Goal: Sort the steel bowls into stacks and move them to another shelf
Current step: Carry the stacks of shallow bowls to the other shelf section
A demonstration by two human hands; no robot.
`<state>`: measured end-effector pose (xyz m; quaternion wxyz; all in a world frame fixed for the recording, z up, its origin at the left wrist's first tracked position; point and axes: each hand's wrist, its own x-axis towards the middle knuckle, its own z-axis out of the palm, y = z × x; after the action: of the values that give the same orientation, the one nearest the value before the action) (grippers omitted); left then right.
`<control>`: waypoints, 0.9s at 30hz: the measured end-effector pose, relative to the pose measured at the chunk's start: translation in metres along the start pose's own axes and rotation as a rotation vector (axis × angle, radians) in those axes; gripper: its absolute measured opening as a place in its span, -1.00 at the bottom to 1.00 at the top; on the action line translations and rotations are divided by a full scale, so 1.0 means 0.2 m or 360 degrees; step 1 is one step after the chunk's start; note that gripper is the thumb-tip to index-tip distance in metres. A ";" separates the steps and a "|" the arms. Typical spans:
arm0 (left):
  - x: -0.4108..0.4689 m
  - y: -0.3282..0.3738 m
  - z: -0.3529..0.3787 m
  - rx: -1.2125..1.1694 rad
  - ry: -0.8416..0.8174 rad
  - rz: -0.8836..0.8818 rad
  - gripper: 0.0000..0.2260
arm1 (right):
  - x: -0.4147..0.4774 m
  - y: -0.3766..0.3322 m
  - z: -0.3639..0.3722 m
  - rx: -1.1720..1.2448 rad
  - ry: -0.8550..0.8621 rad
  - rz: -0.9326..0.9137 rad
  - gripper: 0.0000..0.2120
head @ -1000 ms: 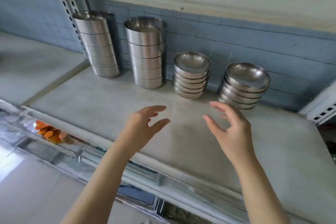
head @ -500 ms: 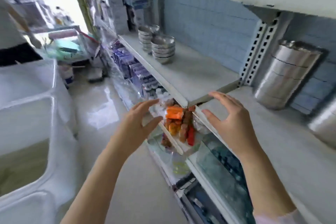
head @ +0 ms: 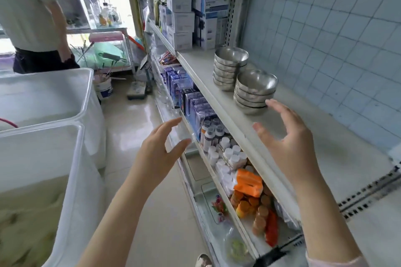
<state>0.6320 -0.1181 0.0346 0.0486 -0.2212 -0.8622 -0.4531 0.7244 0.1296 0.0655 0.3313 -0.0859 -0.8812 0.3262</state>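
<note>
Two stacks of steel bowls stand on a white shelf (head: pixel 314 136) against the blue tiled wall. The nearer stack (head: pixel 255 92) holds several shallow bowls; the farther stack (head: pixel 230 67) sits just behind it to the left. My right hand (head: pixel 288 143) hovers over the shelf with fingers spread, its fingertips just short of the nearer stack's base. Out past the shelf's front edge, over the floor, my left hand (head: pixel 160 154) is also spread and holds nothing.
Boxes (head: pixel 195 13) fill the far end of the shelf. A lower shelf (head: pixel 227 158) carries bottles, boxes and orange packets. White plastic tubs (head: pixel 43 136) stand at the left. A person (head: pixel 32 17) stands at the back left.
The view has swung left from the shelf section with tall bowl stacks to this one. Both hands stayed spread and came nearer the two short stacks.
</note>
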 end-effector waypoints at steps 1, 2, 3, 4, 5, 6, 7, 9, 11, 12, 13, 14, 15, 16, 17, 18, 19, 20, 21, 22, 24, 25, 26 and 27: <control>0.11 -0.04 0.01 -0.0023 -0.0011 -0.0018 -0.46 | 0.11 0.02 0.03 0.0004 0.0021 0.0007 -0.52; 0.20 -0.07 0.02 -0.0052 -0.0017 -0.0038 -0.44 | 0.22 0.04 0.06 0.0005 0.0052 0.0003 -0.53; 0.30 -0.10 0.04 -0.0077 -0.0023 -0.0057 -0.43 | 0.32 0.06 0.09 -0.0001 0.0086 -0.0010 -0.53; 0.39 -0.14 0.05 -0.0091 -0.0030 -0.0059 -0.45 | 0.42 0.08 0.13 -0.0016 0.0115 -0.0020 -0.53; 0.47 -0.17 0.07 -0.0092 -0.0039 -0.0046 -0.47 | 0.51 0.09 0.16 -0.0035 0.0137 -0.0024 -0.54; 0.56 -0.19 0.09 -0.0093 -0.0053 -0.0022 -0.47 | 0.59 0.10 0.19 -0.0061 0.0146 -0.0030 -0.54; 0.64 -0.22 0.10 -0.0101 -0.0080 -0.0007 -0.45 | 0.67 0.11 0.21 -0.0094 0.0144 -0.0038 -0.54; 0.81 -0.24 0.14 -0.0126 -0.0176 0.0025 -0.37 | 0.79 0.13 0.26 -0.0152 0.0126 -0.0028 -0.54; 1.01 -0.26 0.20 -0.0167 -0.0310 0.0040 -0.26 | 0.91 0.14 0.31 -0.0201 0.0109 0.0002 -0.53; 1.13 -0.27 0.24 -0.0203 -0.0398 0.0054 -0.20 | 0.97 0.16 0.33 -0.0239 0.0120 0.0020 -0.52; 1.22 -0.28 0.28 -0.0222 -0.0468 0.0059 -0.16 | 1.00 0.16 0.34 -0.0267 0.0121 0.0026 -0.52; 1.31 -0.29 0.33 -0.0246 -0.0540 0.0072 -0.10 | 1.02 0.15 0.36 -0.0297 0.0127 0.0034 -0.52; 1.42 -0.32 0.39 -0.0284 -0.0649 0.0090 -0.04 | 1.06 0.15 0.38 -0.0337 0.0156 0.0061 -0.52; 1.53 -0.35 0.45 -0.0320 -0.0753 0.0117 0.02 | 1.09 0.16 0.40 -0.0374 0.0191 0.0086 -0.52; 1.63 -0.37 0.52 -0.0349 -0.0848 0.0146 0.08 | 1.11 0.15 0.43 -0.0414 0.0230 0.0109 -0.52; 1.74 -0.40 0.58 -0.0373 -0.0932 0.0187 0.12 | 1.13 0.15 0.46 -0.0456 0.0269 0.0144 -0.51; 1.83 -0.43 0.63 -0.0400 -0.1021 0.0223 0.15 | 1.15 0.14 0.49 -0.0494 0.0312 0.0188 -0.51; 1.92 -0.46 0.68 -0.0446 -0.1125 0.0261 0.16 | 1.17 0.14 0.52 -0.0536 0.0361 0.0236 -0.50; 2.00 -0.48 0.72 -0.0516 -0.1230 0.0299 0.16 | 1.19 0.13 0.55 -0.0592 0.0407 0.0274 -0.49; 2.06 -0.51 0.75 -0.0600 -0.1333 0.0326 0.14 | 1.20 0.13 0.59 -0.0653 0.0444 0.0309 -0.49; 2.15 -0.53 0.77 -0.0722 -0.1458 0.0391 0.00 | 1.22 0.10 0.67 -0.0746 0.0495 0.0393 -0.47; 2.19 -0.55 0.78 -0.0756 -0.1484 0.0424 -0.07 | 1.23 0.09 0.71 -0.0766 0.0522 0.0441 -0.46; 2.22 -0.56 0.79 -0.0778 -0.1516 0.0452 -0.12 | 1.24 0.07 0.75 -0.0771 0.0558 0.0491 -0.45; 2.25 -0.56 0.79 -0.0793 -0.1558 0.0472 -0.14 | 1.24 0.05 0.79 -0.0774 0.0596 0.0536 -0.44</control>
<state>0.1991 0.1046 -0.0154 -0.3471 -0.5290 -0.6110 -0.4758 0.4318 0.1471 0.1002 0.3987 -0.3649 -0.8304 0.1355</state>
